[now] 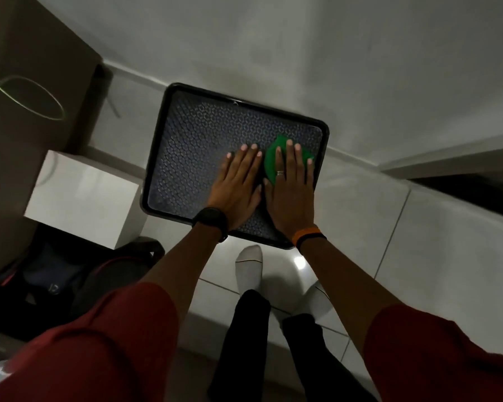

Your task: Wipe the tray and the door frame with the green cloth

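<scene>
**Both palms flat on the tray, green cloth pinned under the right**

While the tray [186,146] leans against the pale wall [302,53] with its lower edge on the tiled floor [375,242], both hands are pressed onto its patterned face, side by side and almost touching. The right hand [292,192] lies flat with fingers spread, and under it sits the green cloth [270,165], bunched small, green showing around the fingers on the right half of the tray, near the right rim. There's a ring on one finger, and an orange band [304,234] with a dark band beside it at that wrist. The left hand [237,185] is flat too, fingers together, bare palm straight on the tray surface with nothing under it; a black watch [211,220] sits on that wrist. Red sleeves cover both upper arms. Down below, two feet in white socks [249,265] stand on the tiles just short of the tray's bottom edge, dark trousers above them. Off to the left, a white box [79,195] rests on the floor beside the tray, a dark bag [70,280] in front of it. At far right, a dark opening [462,192] cuts into the wall; whether that is the door frame I cannot tell.
</scene>
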